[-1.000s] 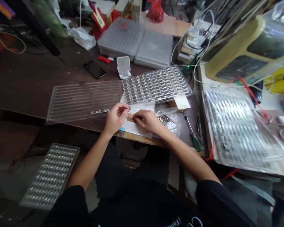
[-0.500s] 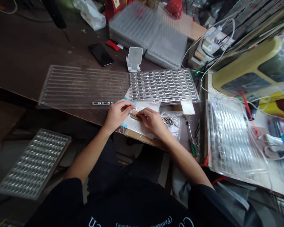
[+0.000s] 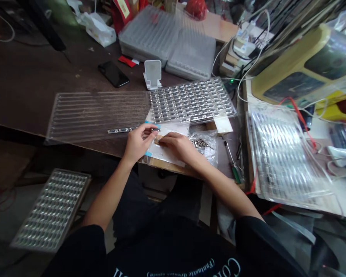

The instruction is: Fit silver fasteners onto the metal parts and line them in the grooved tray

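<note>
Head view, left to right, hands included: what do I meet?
Filled tray at lower left → left hand → right hand → green-handled screwdriver → clear plastic trays at right

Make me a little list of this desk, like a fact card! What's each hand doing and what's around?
Left hand: pinching a small metal part
Right hand: fingertips at a brown piece
Left tray: clear, metal row near its front edge
Right tray: full of metal parts
Behind trays: phone, white stand
Right side: screwdriver, green handle
</note>
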`<state>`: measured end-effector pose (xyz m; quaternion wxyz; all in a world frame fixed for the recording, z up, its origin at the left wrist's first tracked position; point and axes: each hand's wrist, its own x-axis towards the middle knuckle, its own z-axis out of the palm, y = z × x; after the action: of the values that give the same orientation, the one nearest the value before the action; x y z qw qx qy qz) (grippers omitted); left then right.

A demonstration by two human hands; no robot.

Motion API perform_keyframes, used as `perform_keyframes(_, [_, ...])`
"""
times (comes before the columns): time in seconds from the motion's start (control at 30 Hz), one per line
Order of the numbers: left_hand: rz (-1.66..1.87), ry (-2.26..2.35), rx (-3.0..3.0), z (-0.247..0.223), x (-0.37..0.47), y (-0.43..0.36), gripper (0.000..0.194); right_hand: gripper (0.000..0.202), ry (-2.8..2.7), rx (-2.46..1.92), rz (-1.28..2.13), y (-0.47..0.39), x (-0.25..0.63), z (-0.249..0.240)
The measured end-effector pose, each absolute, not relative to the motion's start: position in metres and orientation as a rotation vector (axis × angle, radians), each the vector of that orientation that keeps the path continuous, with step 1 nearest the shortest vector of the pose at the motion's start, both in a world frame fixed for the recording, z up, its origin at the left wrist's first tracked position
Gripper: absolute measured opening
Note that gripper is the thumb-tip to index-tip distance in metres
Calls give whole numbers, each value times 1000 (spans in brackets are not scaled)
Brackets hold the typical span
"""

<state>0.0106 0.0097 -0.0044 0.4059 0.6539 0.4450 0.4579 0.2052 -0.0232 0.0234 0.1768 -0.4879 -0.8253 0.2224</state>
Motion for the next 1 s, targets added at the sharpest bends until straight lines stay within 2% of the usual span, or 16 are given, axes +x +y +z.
perform_keyframes(0.1, [1122, 1145, 1784, -2, 11, 9, 18, 27, -2216, -1388, 696, -22, 226, 38])
perform_keyframes(0.27, [1040, 1154, 1936, 1, 12, 6, 15, 23, -2275, -1751, 718, -31, 270, 62])
perform_keyframes(0.4, [1017, 1150, 2003, 4, 12, 5, 12, 22, -2343, -1942, 666, -38, 280, 63])
perform_keyframes(0.8, [943, 1143, 2124, 5, 12, 5, 8, 14, -2211, -1662, 832, -35, 281, 64])
perform_keyframes(1.0, [930, 1129, 2132, 6, 10, 5, 11, 25, -2103, -1549, 772, -31, 265, 59])
